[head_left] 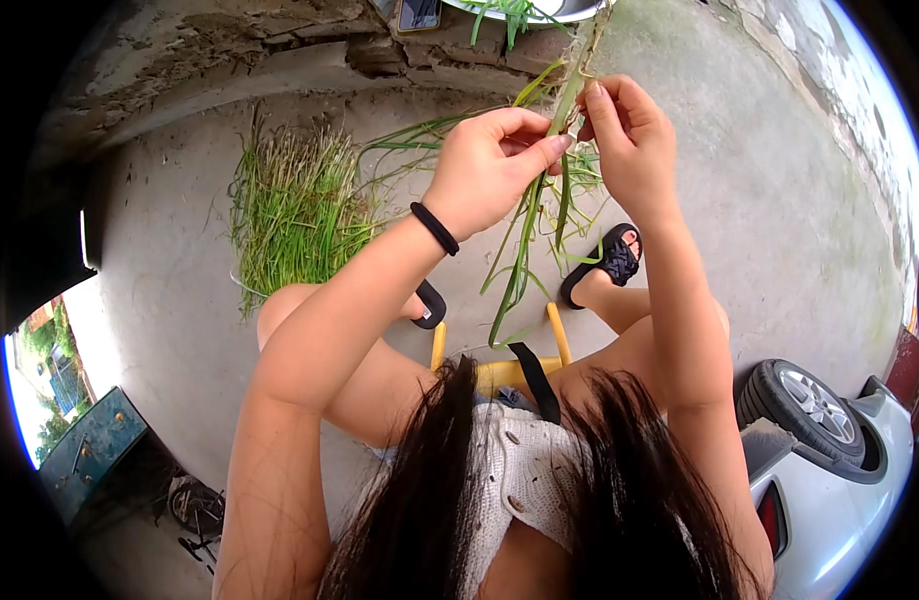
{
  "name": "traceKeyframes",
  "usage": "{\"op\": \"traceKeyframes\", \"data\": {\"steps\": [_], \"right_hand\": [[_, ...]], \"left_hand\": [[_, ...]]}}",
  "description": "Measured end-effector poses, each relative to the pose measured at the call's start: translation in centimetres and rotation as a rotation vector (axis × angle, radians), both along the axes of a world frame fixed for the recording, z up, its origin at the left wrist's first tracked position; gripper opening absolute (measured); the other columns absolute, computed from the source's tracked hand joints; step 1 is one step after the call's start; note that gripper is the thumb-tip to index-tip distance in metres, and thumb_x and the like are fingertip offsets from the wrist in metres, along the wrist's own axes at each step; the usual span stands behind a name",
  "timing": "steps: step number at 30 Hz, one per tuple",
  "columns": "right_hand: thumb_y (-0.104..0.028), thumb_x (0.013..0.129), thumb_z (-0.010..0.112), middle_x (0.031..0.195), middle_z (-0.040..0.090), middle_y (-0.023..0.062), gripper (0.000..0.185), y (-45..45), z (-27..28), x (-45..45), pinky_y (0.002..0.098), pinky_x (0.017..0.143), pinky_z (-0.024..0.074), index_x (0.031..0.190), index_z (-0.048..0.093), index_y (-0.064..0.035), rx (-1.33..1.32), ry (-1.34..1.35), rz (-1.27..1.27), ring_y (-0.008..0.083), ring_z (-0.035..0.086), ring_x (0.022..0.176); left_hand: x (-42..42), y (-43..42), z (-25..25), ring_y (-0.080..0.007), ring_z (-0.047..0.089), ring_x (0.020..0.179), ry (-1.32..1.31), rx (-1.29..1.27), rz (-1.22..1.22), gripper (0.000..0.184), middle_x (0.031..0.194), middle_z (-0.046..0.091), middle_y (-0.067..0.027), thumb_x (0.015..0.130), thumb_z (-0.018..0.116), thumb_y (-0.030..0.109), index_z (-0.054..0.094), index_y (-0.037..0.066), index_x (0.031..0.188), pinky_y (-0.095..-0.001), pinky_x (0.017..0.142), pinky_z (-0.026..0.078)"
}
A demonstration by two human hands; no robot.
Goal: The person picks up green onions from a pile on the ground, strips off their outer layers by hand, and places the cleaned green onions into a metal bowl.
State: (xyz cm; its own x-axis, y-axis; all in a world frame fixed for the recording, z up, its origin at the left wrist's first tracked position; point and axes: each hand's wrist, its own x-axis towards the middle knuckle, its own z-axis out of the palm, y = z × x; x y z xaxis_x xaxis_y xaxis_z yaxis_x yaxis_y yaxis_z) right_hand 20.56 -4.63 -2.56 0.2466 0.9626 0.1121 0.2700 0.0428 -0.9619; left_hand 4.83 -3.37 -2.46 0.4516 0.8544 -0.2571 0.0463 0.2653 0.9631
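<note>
A long green stalk (572, 92) with pale, papery shreds near its upper end is held up in front of me. My left hand (495, 165) pinches it at mid-length between thumb and fingers, and its leaves hang down below. Close beside it, my right hand (635, 140) is closed, thumb and forefinger pressed at the stalk's edge. Whether those fingers grip the stalk itself or a loose strip of it is hard to see. A large heap of grass-like greens (300, 200) lies on the concrete to the left.
Loose green leaves (410, 150) are scattered on the floor beyond my hands. A metal basin (570, 12) holding greens and a phone (420, 14) rest on the ledge ahead. Yellow stool legs (439, 345) stand between my feet. A car wheel (805, 405) is at right.
</note>
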Motion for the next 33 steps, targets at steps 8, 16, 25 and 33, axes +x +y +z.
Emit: {"op": "traceKeyframes", "data": {"steps": [8,16,25,33], "right_hand": [[-0.014,0.09,0.052,0.07,0.056,0.0033,0.016,1.7,1.9,7.7,0.0204,0.047,0.0365,0.08,0.057,-0.0022,0.232,0.524,-0.378,0.0088,0.048,0.055],[-0.024,0.075,0.073,0.062,0.059,0.005,0.028,0.2,3.6,9.9,0.025,0.048,0.0411,0.074,0.062,0.0015,-0.533,-0.576,-0.024,0.0111,0.054,0.053],[-0.03,0.08,0.069,0.075,0.065,0.0118,0.041,-0.9,2.8,4.2,0.0268,0.058,0.0479,0.103,0.059,0.0027,-0.447,-0.205,0.415,0.0148,0.062,0.065],[-0.018,0.081,0.065,0.065,0.061,0.0059,0.02,-0.9,2.6,2.6,0.0245,0.054,0.043,0.083,0.063,0.0015,-0.358,-0.137,0.453,0.009,0.052,0.057]], "left_hand": [[-0.1,-1.6,0.0,-0.0078,0.058,0.075,0.021,-0.135,-0.185,0.021,0.085,0.063,-0.0033,0.086,0.061,0.011,0.062,-0.002,0.102,-0.0222,0.07,0.047],[-0.4,-1.4,-0.9,-0.0082,0.058,0.077,-0.105,-0.283,-0.131,0.028,0.088,0.061,-0.0035,0.091,0.055,0.013,0.056,-0.003,0.114,-0.0221,0.07,0.048],[0.1,-0.9,-0.8,-0.0134,0.062,0.087,-0.139,-0.256,-0.02,0.03,0.096,0.06,-0.0077,0.084,0.063,0.007,0.046,-0.001,0.108,-0.0243,0.076,0.05],[-0.5,-0.2,-0.1,-0.0169,0.064,0.088,-0.129,-0.234,-0.047,0.023,0.095,0.061,-0.0096,0.083,0.063,0.003,0.05,-0.001,0.102,-0.026,0.08,0.051]]}}
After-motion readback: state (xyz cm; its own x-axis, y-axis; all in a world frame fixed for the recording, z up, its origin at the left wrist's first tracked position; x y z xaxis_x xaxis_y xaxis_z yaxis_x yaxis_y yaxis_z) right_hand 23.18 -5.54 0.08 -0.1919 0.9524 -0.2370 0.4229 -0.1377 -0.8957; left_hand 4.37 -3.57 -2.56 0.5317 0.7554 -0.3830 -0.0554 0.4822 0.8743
